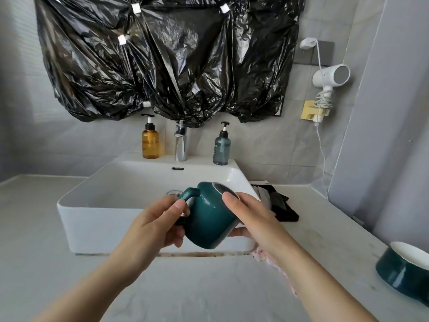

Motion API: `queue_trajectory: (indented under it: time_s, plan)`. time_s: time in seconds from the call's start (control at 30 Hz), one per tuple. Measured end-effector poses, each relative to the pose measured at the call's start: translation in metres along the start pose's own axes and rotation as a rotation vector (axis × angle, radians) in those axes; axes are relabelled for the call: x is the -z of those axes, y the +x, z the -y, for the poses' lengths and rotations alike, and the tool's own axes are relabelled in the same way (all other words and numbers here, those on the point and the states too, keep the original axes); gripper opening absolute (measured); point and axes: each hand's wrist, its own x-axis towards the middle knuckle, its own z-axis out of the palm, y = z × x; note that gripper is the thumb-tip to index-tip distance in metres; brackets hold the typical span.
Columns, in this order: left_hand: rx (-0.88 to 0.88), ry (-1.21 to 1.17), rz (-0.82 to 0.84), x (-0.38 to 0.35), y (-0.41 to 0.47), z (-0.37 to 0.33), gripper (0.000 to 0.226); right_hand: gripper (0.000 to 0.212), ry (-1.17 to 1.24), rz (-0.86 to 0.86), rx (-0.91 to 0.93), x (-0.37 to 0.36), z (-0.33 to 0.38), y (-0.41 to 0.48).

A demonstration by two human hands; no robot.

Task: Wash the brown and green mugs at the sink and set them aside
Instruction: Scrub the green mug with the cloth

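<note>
A dark green mug (210, 219) is held tilted over the front edge of the white sink (97, 219), its base turned up and away from me and its handle to the left. My left hand (155, 225) pinches the handle, thumb on top. My right hand (250, 217) grips the mug's right side, thumb lying on the base and fingers under the body. The mug's mouth faces down toward me and is hidden. No brown mug is in view.
A chrome tap (180, 145) stands behind the basin between an amber pump bottle (150, 141) and a grey-blue pump bottle (221, 147). Dark cloths (282, 205) lie right of the sink. A green bowl (405, 268) sits at the counter's right edge. A pink cloth (261, 255) shows under my right wrist.
</note>
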Motion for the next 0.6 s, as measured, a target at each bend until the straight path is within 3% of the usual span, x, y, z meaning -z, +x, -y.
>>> queue_trajectory:
  time_s: [0.2, 0.33, 0.43, 0.53, 0.6]
  plan:
    - [0.008, 0.395, 0.005, 0.037, 0.006, -0.010, 0.029, 0.060, 0.054, -0.074, 0.187, -0.036, -0.008, 0.015]
    - [0.253, -0.027, 0.105, 0.055, 0.012, -0.019, 0.034, 0.058, 0.052, -0.064, 0.291, -0.049, -0.010, 0.025]
    - [0.360, -0.367, -0.016, 0.059, 0.023, -0.015, 0.039, 0.057, -0.074, -0.051, 0.389, -0.061, -0.007, 0.032]
    - [0.338, -0.445, -0.150, 0.064, 0.031, -0.009, 0.019, 0.069, -0.278, -0.025, 0.480, -0.073, -0.003, 0.039]
    - [0.306, -0.488, -0.204, 0.076, 0.034, -0.008, 0.017, 0.078, -0.328, 0.020, 0.506, -0.081, -0.003, 0.047]
